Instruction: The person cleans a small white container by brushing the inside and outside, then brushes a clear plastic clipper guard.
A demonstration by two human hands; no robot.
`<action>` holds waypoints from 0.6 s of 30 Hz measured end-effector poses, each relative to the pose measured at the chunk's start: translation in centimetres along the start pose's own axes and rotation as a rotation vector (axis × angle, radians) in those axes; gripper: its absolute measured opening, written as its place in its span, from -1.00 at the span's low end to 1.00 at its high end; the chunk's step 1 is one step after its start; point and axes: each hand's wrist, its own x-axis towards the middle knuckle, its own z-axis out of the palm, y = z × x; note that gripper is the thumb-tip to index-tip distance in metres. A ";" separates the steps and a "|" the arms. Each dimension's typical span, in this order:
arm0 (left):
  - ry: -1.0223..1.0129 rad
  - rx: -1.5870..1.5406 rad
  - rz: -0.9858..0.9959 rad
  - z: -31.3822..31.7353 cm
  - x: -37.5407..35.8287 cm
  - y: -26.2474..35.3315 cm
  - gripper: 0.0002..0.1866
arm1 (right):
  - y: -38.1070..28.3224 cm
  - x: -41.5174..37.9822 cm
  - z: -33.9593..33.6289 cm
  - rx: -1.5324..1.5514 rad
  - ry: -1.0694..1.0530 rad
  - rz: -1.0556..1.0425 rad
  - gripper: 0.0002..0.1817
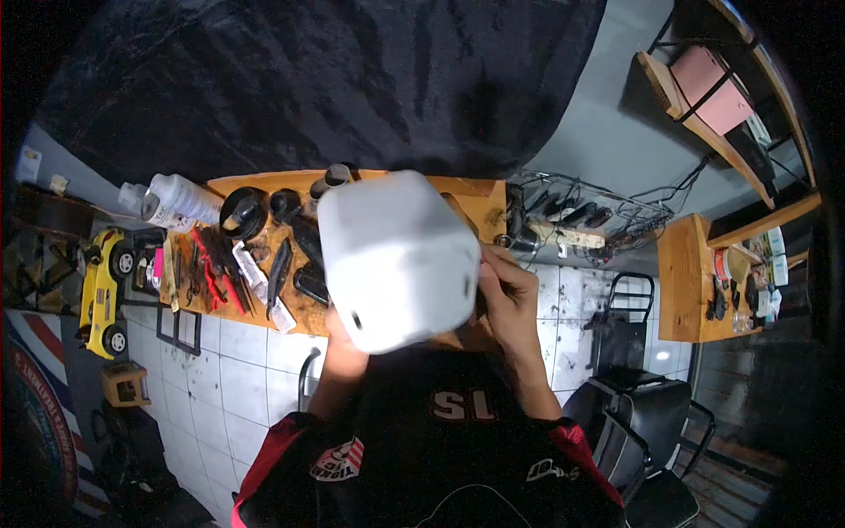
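In the head view, a white plastic case [400, 255] is held up over the worktop [304, 319], between the two hands. The left hand [341, 334] touches its lower left side, fingers mostly hidden behind it, so how far they are open cannot be told. The right hand [509, 286] grips the right edge, fingers bent and close together. Left of the left hand lie a white comb [264, 286] and a red-handled tool [220, 280].

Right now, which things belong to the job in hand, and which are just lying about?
In use:
- white container
- left hand, right hand, gripping it

Apparently just lying about:
- comb
- red-handled tool
- bottle
- toy car
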 end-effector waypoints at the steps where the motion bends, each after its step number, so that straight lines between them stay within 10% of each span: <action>1: 0.065 -0.099 0.022 3.1 1.3 0.4 -0.48 | -0.3 0.1 -0.2 -0.059 0.003 0.031 -0.69; 18: 0.171 -0.651 -0.092 3.5 3.0 0.5 -0.53 | -0.4 1.0 -0.7 -0.237 0.210 -0.184 -0.54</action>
